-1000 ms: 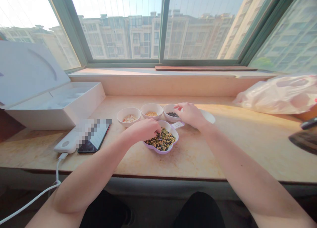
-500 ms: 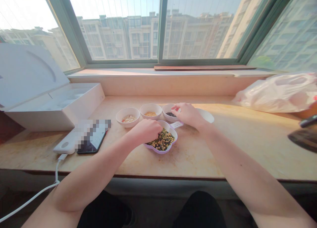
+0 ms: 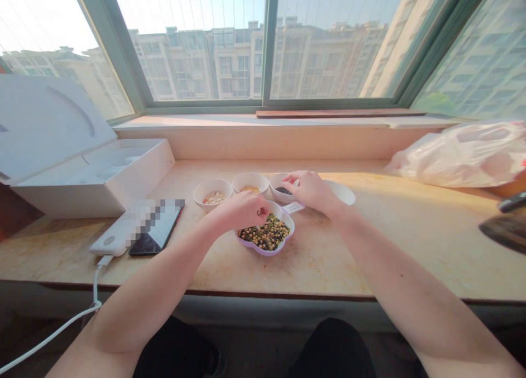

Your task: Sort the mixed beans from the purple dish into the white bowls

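Observation:
My left hand (image 3: 249, 209) is above a purple-rimmed white bowl (image 3: 267, 252) of mixed beans (image 3: 265, 233). Its fingers are curled together, with small dark beans (image 3: 260, 211) showing between them. My right hand (image 3: 308, 189) reaches over the right rim of a small white bowl (image 3: 274, 181) holding black beans (image 3: 283, 190). The right fingers are bent down into this bowl, and what they pinch, if anything, is hidden. The purple-rimmed bowl's handle (image 3: 293, 207) points toward the right hand. To the left stand a white bowl (image 3: 247, 176) of yellowish grains and another (image 3: 203, 187) with pale flat pieces.
A white dish (image 3: 344, 192) lies partly behind my right hand. At left are an open white box (image 3: 139, 172), a phone (image 3: 154, 235) and a white power bank (image 3: 110, 238) with a cable. A plastic bag (image 3: 460, 156) and a dark object (image 3: 503, 227) are at right.
My left hand has lifted out of the mixed beans and shifted slightly left, its fingers turning up. My right hand stays at the bowl of black beans.

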Demonstrator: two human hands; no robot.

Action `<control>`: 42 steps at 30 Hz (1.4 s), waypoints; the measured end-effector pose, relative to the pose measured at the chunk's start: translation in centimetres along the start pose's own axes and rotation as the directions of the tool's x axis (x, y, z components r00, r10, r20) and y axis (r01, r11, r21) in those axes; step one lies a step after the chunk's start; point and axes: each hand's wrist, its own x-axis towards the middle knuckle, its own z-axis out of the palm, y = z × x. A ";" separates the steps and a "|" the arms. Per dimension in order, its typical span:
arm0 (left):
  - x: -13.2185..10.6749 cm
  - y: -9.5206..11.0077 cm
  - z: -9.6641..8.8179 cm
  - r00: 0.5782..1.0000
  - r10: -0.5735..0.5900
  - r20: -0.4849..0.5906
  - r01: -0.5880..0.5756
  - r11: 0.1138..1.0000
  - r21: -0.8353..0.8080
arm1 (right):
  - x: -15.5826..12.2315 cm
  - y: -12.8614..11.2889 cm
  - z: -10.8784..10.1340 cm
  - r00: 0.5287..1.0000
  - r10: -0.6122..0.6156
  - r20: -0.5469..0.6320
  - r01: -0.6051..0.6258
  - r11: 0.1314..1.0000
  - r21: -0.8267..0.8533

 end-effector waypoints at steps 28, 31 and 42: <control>1.0 -0.6 0.8 0.927 -0.373 0.037 0.127 0.219 -0.967 | -2.1 -2.7 0.8 0.970 -0.241 -0.033 0.220 0.813 0.539; 0.7 -1.1 1.1 0.955 -0.284 -0.083 0.142 0.689 -0.711 | -1.6 -2.2 0.3 0.986 -0.135 -0.100 0.164 0.901 0.402; 0.2 -0.5 0.7 0.983 0.083 0.161 -0.102 0.988 0.119 | 0.5 1.9 0.8 0.998 -0.021 -0.055 0.019 0.999 -0.035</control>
